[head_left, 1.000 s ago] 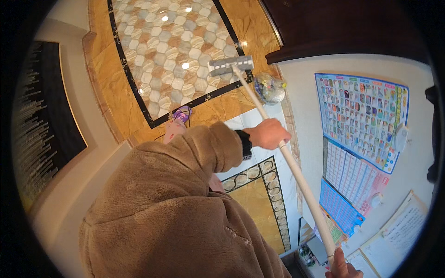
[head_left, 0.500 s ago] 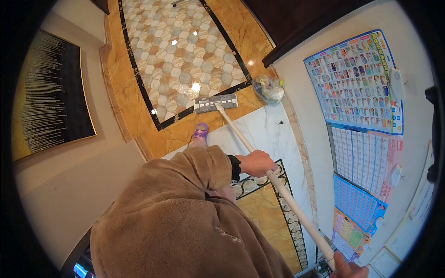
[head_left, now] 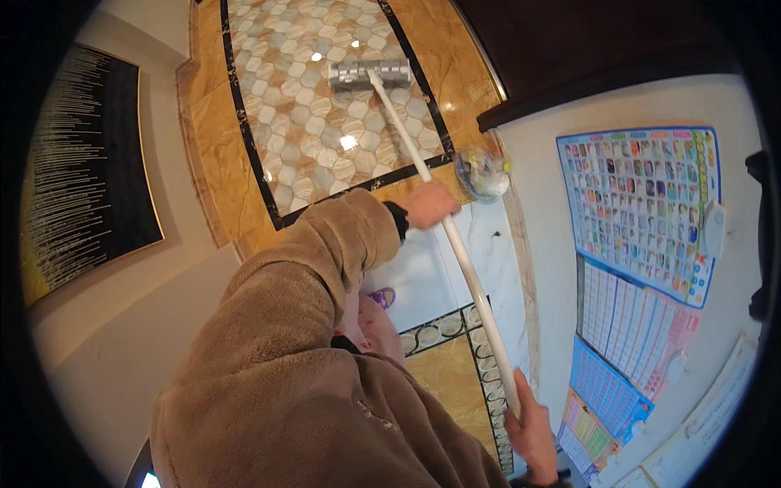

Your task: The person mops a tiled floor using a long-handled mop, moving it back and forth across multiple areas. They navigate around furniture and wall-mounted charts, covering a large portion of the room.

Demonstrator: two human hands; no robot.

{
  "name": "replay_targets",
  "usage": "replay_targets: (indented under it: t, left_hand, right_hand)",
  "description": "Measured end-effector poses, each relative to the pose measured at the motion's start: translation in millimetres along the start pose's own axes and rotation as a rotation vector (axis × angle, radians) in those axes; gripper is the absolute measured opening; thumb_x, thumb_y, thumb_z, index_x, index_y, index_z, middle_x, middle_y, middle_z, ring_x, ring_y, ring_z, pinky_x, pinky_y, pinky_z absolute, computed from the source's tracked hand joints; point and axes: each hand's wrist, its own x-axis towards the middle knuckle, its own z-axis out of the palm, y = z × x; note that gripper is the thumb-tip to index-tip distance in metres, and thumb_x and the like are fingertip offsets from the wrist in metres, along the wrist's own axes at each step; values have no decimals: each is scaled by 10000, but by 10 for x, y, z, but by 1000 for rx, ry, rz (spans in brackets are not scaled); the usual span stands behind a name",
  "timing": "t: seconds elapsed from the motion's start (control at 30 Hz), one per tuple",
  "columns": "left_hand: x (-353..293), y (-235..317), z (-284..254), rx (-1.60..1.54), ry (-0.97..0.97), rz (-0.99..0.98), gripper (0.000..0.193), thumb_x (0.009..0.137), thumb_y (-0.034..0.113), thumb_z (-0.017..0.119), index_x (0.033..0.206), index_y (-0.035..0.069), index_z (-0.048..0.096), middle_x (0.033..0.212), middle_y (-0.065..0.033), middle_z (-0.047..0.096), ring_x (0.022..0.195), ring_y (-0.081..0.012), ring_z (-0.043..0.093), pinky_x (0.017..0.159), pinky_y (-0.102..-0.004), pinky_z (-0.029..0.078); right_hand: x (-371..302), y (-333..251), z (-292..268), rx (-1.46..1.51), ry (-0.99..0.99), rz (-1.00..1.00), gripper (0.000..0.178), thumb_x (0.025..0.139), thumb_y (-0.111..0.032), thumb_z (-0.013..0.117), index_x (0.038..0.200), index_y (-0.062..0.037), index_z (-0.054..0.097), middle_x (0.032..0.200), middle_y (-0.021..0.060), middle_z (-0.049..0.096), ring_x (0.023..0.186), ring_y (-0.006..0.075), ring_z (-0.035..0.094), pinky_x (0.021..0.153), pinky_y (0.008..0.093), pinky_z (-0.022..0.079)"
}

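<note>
A flat mop with a long pale handle (head_left: 472,272) runs from beside my body toward the far floor. Its wide grey head (head_left: 348,75) lies flat on the patterned tiles (head_left: 309,167). My left hand (head_left: 429,205), in a brown fleece sleeve (head_left: 309,268), is wrapped round the middle of the handle. Lower down, my right hand (head_left: 533,429) grips the handle near its top end, partly covering that end.
A clear plastic bag of mixed items (head_left: 483,173) stands on the floor by the right wall. Colourful charts (head_left: 643,211) hang there. A framed black-and-gold picture (head_left: 98,163) is on the left wall. A purple sandal (head_left: 382,298) shows beneath me.
The mop head has slid forward, away from me, onto the patterned tiles. Both hands have moved forward with the handle, still holding it. The purple sandal now appears closer to my body.
</note>
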Motion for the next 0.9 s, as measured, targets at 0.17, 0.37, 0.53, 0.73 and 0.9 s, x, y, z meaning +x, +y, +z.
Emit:
replay_targets:
  t: [0.17, 0.37, 0.53, 0.73, 0.9]
  left_hand:
    - [213, -878, -228, 94, 103, -102, 156, 718, 57, 664, 863, 108, 684, 868, -112, 638, 994, -334, 590, 858, -441, 477]
    - [123, -1436, -85, 145, 134, -258, 345, 763, 24, 654, 1094, 123, 664, 1091, -121, 634, 1168, -351, 533, 1043, -441, 410]
    - [112, -1484, 247, 213, -23, -272, 499, 801, -12, 619, 1270, 157, 608, 1208, -92, 635, 1315, -327, 456, 1111, -435, 356]
    - [-3, -648, 1063, 214, -350, -224, 305, 839, 123, 602, 1091, 238, 730, 1022, -97, 664, 1141, -339, 557, 1077, -435, 397]
    - [-507, 858, 2068, 168, -232, -51, 62, 744, 227, 642, 702, 240, 686, 678, -28, 644, 806, -257, 622, 814, -403, 448]
  right_hand:
    - [1405, -487, 180, 0, 22, -291, 744, 864, -21, 563, 1537, -172, 285, 743, 269, 608, 696, 470, 611, 634, 519, 481]
    - [1934, -765, 404, -164, -143, -190, 774, 898, -85, 557, 1566, -155, 172, 708, 244, 618, 667, 452, 603, 618, 534, 455]
    - [1704, -393, 559, -59, -187, -177, 768, 890, -70, 558, 1560, -157, 192, 734, 260, 614, 695, 456, 605, 639, 536, 459]
    - [810, 769, 784, -157, -278, 32, 767, 865, -31, 547, 1552, -175, 237, 731, 259, 608, 702, 459, 608, 629, 512, 472]
    - [-552, 2300, 1153, 22, -271, 124, 700, 847, -75, 627, 1491, -238, 407, 686, 238, 612, 606, 432, 612, 543, 482, 468]
